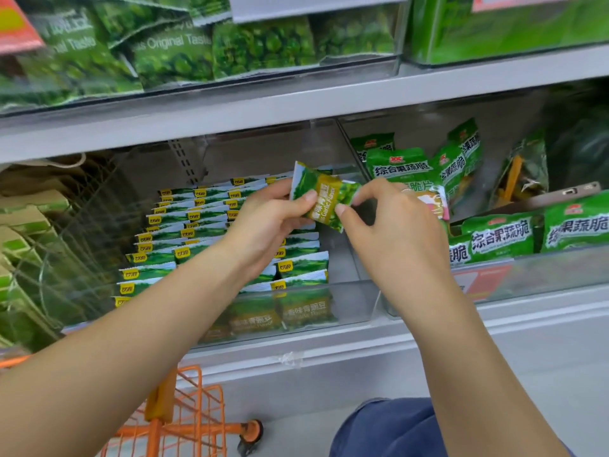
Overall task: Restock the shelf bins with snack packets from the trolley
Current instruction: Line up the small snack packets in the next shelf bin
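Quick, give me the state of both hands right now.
Left hand: pinching the garlic-flavour pea packet.
Right hand: pinching the same packet's other end.

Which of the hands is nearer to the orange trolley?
Left. The left hand is up at the shelf bin, holding the garlic packet almost directly above the orange trolley. The right hand holds the packet too, farther right.

Clear bins (346, 291) on grey shelf (329, 354)

Packet (324, 197): small, green with a gold band, tilted, held above the bin.
Bin (349, 301): clear plastic, on the middle shelf, filled with neat upright rows of matching packets (197, 232).
Trolley (184, 420): orange wire frame, low left.
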